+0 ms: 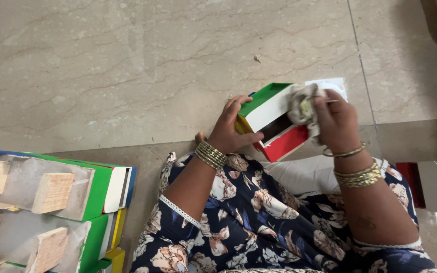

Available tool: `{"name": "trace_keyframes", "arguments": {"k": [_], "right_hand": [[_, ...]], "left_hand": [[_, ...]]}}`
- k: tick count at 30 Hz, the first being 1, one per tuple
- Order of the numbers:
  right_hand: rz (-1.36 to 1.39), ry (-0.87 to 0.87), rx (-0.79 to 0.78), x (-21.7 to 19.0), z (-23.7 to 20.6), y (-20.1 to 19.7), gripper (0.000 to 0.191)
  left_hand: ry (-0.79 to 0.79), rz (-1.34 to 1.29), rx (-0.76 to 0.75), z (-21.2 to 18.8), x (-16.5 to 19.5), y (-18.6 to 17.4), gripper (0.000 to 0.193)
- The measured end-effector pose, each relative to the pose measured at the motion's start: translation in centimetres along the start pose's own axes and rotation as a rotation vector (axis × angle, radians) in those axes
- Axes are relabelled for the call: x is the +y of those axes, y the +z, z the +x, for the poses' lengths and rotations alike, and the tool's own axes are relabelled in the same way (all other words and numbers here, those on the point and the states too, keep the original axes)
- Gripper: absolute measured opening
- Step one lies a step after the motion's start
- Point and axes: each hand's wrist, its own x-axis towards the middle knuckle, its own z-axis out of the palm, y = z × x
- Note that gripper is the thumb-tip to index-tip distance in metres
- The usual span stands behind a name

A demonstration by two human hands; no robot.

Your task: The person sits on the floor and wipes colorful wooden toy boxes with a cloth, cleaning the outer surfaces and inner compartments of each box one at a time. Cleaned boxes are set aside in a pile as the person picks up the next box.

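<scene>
The painted box (271, 121), with green, white, red and yellow faces and a dark slot in its white side, is held tilted above the person's lap, over the edge of the stone floor (127, 65). The left hand (231, 126) grasps its near end, thumb across the lower face and fingers curled over the top edge. The right hand (337, 124) is clenched around a crumpled cloth (302, 106) (greyish, with a stained patch), pressing it against the box's far upper corner. Both wrists carry gold bangles (211, 154). A white paper (332, 85) lies on the floor just behind the box. At lower left, well apart, sit stacked similar boxes (102, 192) with bare wooden blocks (52, 192) fixed on their grey faces.
</scene>
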Motion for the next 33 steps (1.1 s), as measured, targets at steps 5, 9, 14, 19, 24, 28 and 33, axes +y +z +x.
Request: {"name": "trace_keyframes", "arguments": {"k": [5, 9, 14, 19, 24, 28, 33], "right_hand": [[0.721, -0.031, 0.184, 0.7, 1.4, -2.8, 0.014], [0.256, -0.111, 0.126, -2.9, 0.4, -1.1, 0.016], [-0.306, -0.572, -0.073, -9.2, -3.3, 3.8, 0.036], [-0.177, -0.557, -0.173, -12.4, -3.2, 2.5, 0.035], [-0.188, -0.666, -0.21, -12.3, -4.2, 1.1, 0.03], [-0.371, -0.486, -0.055, -7.8, -1.2, -0.3, 0.033], [-0.489, -0.273, 0.121, -2.7, 1.6, -4.2, 0.026]], "left_hand": [[-0.028, 0.115, -0.102, 0.7, 2.1, 0.0, 0.091], [-0.079, 0.117, -0.214, 0.5, 3.5, 0.7, 0.094], [-0.019, 0.089, -0.126, 0.2, 2.9, 0.8, 0.092], [-0.025, 0.058, -0.052, 0.0, 2.4, 0.6, 0.075], [-0.009, -0.006, 0.046, -0.5, 2.7, 0.9, 0.062], [0.003, -0.251, 0.04, -1.1, 2.4, 1.2, 0.064], [-0.325, -0.563, 0.002, -0.2, 0.2, 1.1, 0.059]]}}
